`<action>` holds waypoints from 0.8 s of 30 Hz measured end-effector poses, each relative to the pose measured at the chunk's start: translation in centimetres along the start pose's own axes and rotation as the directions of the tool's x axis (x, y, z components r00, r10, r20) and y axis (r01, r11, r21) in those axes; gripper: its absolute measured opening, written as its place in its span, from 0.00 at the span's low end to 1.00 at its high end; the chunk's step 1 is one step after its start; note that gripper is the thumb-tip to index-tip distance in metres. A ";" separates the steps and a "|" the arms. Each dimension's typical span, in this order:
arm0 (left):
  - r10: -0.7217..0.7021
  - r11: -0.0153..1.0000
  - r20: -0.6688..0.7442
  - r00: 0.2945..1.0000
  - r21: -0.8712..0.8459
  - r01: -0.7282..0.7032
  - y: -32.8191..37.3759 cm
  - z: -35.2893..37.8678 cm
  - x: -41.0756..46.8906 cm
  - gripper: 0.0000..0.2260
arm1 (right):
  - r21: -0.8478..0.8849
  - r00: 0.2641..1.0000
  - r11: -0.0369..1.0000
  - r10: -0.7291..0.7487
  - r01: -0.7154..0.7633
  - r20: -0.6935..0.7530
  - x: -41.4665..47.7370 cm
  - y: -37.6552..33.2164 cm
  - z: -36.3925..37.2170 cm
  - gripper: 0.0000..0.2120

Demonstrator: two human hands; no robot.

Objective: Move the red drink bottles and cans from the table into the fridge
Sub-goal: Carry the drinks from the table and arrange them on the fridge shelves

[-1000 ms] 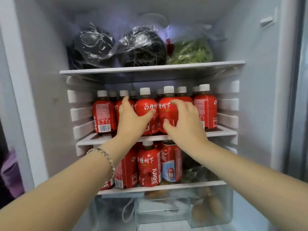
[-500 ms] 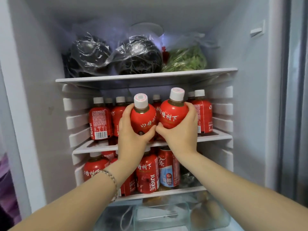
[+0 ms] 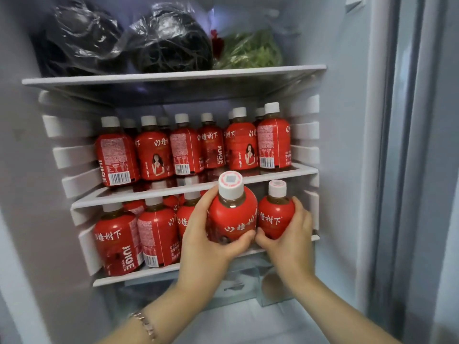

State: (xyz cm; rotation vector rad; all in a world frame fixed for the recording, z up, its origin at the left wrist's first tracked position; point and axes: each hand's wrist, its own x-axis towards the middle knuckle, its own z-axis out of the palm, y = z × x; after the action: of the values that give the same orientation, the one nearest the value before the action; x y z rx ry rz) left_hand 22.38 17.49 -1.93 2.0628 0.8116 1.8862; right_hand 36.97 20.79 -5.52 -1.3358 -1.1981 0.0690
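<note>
My left hand (image 3: 203, 247) grips a red juice bottle (image 3: 232, 212) with a white cap, tilted toward me in front of the lower fridge shelf (image 3: 139, 275). My right hand (image 3: 289, 240) grips a second red bottle (image 3: 275, 214) beside it at the right end of that shelf. Several red bottles (image 3: 116, 239) stand on the left of the lower shelf. A full row of red bottles (image 3: 191, 147) fills the middle shelf (image 3: 280, 173).
The top shelf (image 3: 173, 75) carries two dark plastic bags (image 3: 171, 40) and a bag of green vegetables (image 3: 250, 52). A clear crisper drawer (image 3: 238, 286) sits below the lower shelf. The fridge's right wall and door frame (image 3: 387, 170) stand close to my right hand.
Both hands lifted a bottle each off the middle shelf, then carried them down and right to the lower shelf level. The view moved closer and lower.
</note>
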 end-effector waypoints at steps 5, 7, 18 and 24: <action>-0.083 0.996 -0.007 0.997 -0.011 0.083 -0.8 -0.8 -0.4 0.38 | 0.005 0.999 1.000 -0.012 0.012 0.043 1.3 0.3 1.5 0.44; -0.129 0.991 -0.011 0.992 -0.049 0.128 -1.2 -1.0 -0.8 0.35 | -0.014 0.995 0.999 -0.033 0.035 0.095 1.6 0.4 1.8 0.44; -0.154 0.988 0.024 0.988 -0.025 0.155 -2.1 -0.9 -1.6 0.35 | 0.067 0.994 0.995 0.068 -0.074 0.086 2.2 0.5 1.1 0.41; -0.155 0.988 -0.021 0.988 0.000 0.155 -1.9 -0.1 -0.7 0.34 | 0.180 0.957 0.940 0.280 -0.288 0.070 3.1 0.6 0.5 0.40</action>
State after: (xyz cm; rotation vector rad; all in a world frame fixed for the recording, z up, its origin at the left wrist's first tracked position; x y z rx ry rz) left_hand 21.80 18.67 -3.53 1.9236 0.9491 1.8268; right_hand 38.43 23.31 -4.21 -1.3353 -0.9990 0.4118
